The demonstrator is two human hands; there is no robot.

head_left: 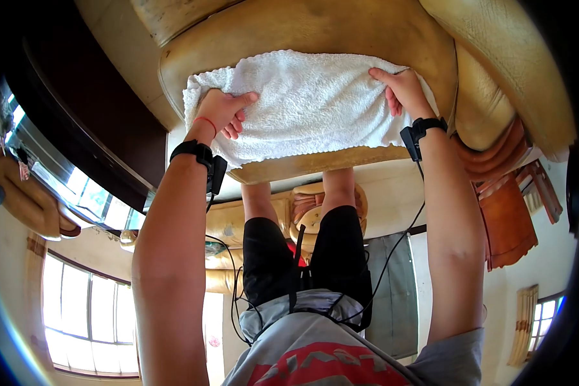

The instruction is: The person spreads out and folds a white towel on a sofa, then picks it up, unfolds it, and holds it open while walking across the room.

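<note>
The fingers of the left hand [225,114] are loosely curled, tips turned in toward the palm, with the thumb stretched out sideways and a narrow gap between thumb and fingers. The right hand [405,93] mirrors it: thumb pointing inward, the other fingers bent beneath it. Both appear to rest on a white terry towel [309,103]; whether any cloth is pinched between thumb and fingers cannot be told.

Both arms reach forward nearly straight, well apart, with the thumbs facing each other. A red cord bracelet [206,123] circles the left wrist, just beside a black wrist strap [190,149]; a similar black band [429,125] is on the right wrist.

The towel lies spread between and under the hands, the left hand near its left end, the right near its upper right corner. Its surface is slightly rumpled. It covers part of a tan leather seat cushion [315,31], which shows above the towel and in a strip along its lower edge.
</note>
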